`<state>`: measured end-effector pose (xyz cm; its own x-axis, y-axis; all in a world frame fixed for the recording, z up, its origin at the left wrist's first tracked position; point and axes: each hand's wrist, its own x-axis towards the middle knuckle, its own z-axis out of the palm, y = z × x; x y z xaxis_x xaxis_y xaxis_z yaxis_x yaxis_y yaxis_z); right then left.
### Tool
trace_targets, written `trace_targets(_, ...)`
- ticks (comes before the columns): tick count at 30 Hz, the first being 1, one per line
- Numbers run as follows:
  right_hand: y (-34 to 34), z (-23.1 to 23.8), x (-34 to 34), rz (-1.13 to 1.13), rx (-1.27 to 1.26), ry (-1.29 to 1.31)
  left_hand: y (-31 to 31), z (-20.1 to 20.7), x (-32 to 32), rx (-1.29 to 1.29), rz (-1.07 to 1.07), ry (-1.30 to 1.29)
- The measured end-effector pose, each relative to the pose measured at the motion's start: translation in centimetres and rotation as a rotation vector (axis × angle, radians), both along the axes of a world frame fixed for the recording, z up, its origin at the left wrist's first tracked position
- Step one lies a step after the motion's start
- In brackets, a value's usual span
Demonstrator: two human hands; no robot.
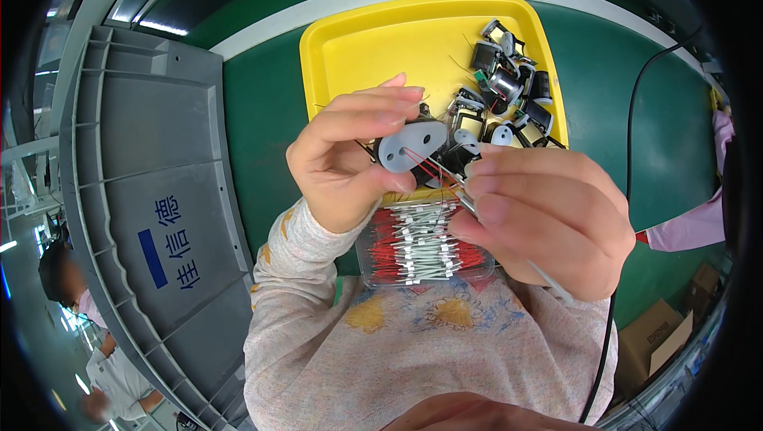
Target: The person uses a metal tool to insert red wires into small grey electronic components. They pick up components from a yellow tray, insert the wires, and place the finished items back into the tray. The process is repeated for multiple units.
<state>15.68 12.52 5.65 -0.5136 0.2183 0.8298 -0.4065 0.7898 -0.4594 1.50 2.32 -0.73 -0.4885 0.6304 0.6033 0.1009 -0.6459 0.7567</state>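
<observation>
My left hand [338,153] is closed around a small motor-like part with a light grey oval end plate [413,145]; the plate has several holes and faces me. Thin red wires [425,162] run from the plate toward my right hand [548,204]. That hand is closed on slim metal tweezers [550,281], with the tips close to the wires. Whether the tips grip a wire is too fine to make out. Both hands are above the near edge of a yellow tray [381,45], where several similar black-and-silver parts [509,81] lie heaped at the right.
Below my hands, a clear box [383,282] holds many red and white wire pieces. A large grey crate [159,161] stands at the left. A black cable [631,121] runs down the right side, near a cardboard box [645,343]. Other people are at both sides.
</observation>
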Motion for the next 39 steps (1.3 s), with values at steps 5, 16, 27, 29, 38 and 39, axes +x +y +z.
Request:
trace_targets(5,0.55,0.42,0.45,0.013,0.029,-0.075,-0.01,0.15,-0.06,-0.015,0.024,0.021)
trace_targets(16,0.24,-0.27,-0.28,-0.045,0.059,0.01,-0.1,0.04,-0.21,-0.01,0.024,0.027)
trace_targets(27,0.35,-0.01,-0.03,-0.034,0.043,-0.03,-0.02,0.11,-0.32,-0.014,0.063,0.076)
trace_targets(29,0.33,0.04,0.03,-0.044,0.047,-0.036,0.02,0.13,-0.33,-0.018,0.069,0.084)
trace_targets(38,0.3,-0.35,-0.32,-0.063,0.119,0.016,-0.07,0.22,-0.45,-0.024,0.086,0.116)
trace_targets(39,0.11,-0.43,-0.5,-0.075,0.107,0.037,-0.09,0.2,-0.45,-0.026,0.085,0.116)
